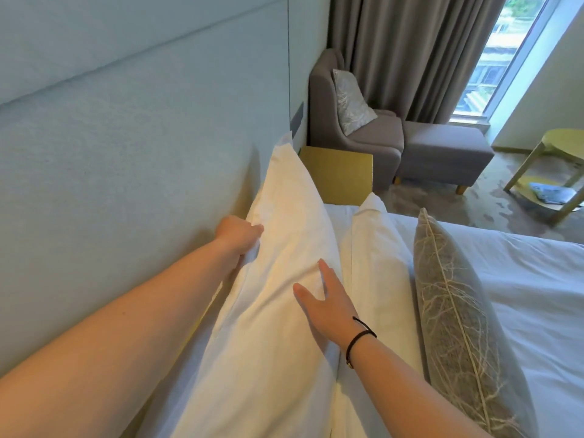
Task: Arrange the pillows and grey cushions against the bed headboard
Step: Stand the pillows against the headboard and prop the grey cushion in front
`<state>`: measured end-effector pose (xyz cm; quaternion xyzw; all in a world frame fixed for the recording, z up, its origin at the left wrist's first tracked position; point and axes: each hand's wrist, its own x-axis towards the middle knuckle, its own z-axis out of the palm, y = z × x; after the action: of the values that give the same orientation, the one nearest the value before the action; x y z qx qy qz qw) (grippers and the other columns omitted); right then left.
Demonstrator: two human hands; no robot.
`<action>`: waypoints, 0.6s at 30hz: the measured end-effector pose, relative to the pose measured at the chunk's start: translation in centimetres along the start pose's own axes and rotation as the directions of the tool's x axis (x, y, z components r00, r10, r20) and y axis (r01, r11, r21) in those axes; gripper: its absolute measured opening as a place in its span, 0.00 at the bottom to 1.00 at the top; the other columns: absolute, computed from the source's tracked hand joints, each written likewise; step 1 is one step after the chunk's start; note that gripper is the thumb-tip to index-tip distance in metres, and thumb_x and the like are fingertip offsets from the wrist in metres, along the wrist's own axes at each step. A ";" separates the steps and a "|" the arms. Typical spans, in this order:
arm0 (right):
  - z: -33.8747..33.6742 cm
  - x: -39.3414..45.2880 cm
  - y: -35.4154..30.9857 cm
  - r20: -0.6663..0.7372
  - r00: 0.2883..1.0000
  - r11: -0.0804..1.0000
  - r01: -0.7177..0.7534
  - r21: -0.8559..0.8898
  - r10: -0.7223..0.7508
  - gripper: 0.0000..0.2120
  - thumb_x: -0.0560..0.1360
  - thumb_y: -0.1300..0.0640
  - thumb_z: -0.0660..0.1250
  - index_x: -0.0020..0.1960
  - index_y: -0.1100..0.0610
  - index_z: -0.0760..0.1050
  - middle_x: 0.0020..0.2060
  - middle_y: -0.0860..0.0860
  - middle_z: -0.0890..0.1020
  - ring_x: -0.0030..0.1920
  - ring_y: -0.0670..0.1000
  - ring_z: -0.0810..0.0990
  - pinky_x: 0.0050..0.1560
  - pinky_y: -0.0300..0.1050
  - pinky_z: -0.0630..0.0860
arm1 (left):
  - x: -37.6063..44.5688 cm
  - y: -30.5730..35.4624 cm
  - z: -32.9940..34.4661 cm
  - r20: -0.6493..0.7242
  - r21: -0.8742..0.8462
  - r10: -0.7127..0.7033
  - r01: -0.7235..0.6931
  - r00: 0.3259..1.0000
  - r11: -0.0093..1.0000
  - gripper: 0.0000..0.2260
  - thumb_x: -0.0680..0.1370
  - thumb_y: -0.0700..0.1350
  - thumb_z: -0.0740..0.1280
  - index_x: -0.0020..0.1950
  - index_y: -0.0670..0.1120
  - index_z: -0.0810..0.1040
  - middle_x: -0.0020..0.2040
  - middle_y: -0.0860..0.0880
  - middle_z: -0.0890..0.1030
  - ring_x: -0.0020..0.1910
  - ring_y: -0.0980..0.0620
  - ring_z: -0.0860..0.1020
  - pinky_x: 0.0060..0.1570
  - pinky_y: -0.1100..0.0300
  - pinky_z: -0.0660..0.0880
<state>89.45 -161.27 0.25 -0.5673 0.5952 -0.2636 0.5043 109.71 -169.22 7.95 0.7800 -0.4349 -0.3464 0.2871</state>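
Observation:
A large white pillow (284,248) stands on edge next to the pale padded headboard (126,153). My left hand (241,235) grips its upper edge on the headboard side. My right hand (325,303) presses flat against the pillow's front face, fingers spread. A second white pillow (376,257) stands just in front of it. A grey cushion with a pale branch pattern (455,305) leans upright in front of that pillow, on the white sheet (521,279).
A yellow bedside table (341,172) sits past the bed's end. Beyond it stand a grey armchair (373,143) holding a patterned cushion (350,101), a grey footstool (442,153), curtains and a window. A yellow round table (562,147) stands at the right.

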 end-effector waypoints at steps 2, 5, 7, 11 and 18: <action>0.1 0.6 0.1 -0.021 1.000 1.000 0.005 0.017 -0.005 0.40 0.74 0.35 0.65 0.78 0.38 0.46 0.78 0.39 0.50 0.77 0.41 0.52 0.75 0.46 0.56 | 0.7 0.2 -0.7 -0.153 0.267 0.176 -0.131 0.972 0.955 0.17 0.80 0.46 0.66 0.47 0.31 0.79 0.48 0.31 0.81 0.50 0.33 0.80 0.46 0.49 0.74; 0.7 1.1 0.1 -0.023 1.000 1.000 0.005 0.029 -0.004 0.40 0.73 0.34 0.65 0.77 0.36 0.46 0.78 0.38 0.50 0.76 0.40 0.52 0.74 0.45 0.56 | 1.0 0.0 -1.1 -0.265 0.643 0.441 -0.184 0.857 0.743 0.12 0.82 0.47 0.61 0.50 0.39 0.77 0.48 0.37 0.82 0.49 0.36 0.80 0.40 0.51 0.69; 1.3 1.3 0.3 0.005 1.000 1.000 0.003 0.003 -0.003 0.40 0.73 0.33 0.64 0.76 0.34 0.46 0.78 0.37 0.48 0.76 0.41 0.51 0.73 0.44 0.56 | 1.1 -0.2 -0.5 -0.183 0.760 0.505 -0.204 0.843 0.617 0.07 0.82 0.44 0.60 0.53 0.42 0.74 0.50 0.40 0.82 0.49 0.37 0.81 0.39 0.51 0.70; 1.2 1.9 0.7 0.014 1.000 0.999 0.008 -0.043 -0.008 0.39 0.72 0.32 0.64 0.76 0.33 0.45 0.77 0.36 0.45 0.77 0.41 0.49 0.72 0.44 0.54 | 2.2 0.6 -0.1 -0.127 0.759 0.493 -0.236 0.861 0.607 0.05 0.80 0.39 0.58 0.54 0.44 0.66 0.51 0.40 0.80 0.49 0.36 0.80 0.40 0.50 0.68; 0.6 3.3 0.0 -0.002 1.000 1.000 0.013 -0.004 -0.013 0.39 0.73 0.33 0.65 0.76 0.33 0.45 0.78 0.38 0.46 0.77 0.42 0.49 0.71 0.43 0.55 | 7.0 3.9 0.8 0.028 0.407 0.338 -0.320 0.941 0.856 0.18 0.82 0.48 0.61 0.70 0.45 0.65 0.65 0.41 0.75 0.59 0.40 0.75 0.51 0.53 0.71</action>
<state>90.50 -164.25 -0.98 -0.5718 0.5928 -0.2661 0.5008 109.92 -177.27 8.37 0.7442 -0.6173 -0.1770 0.1838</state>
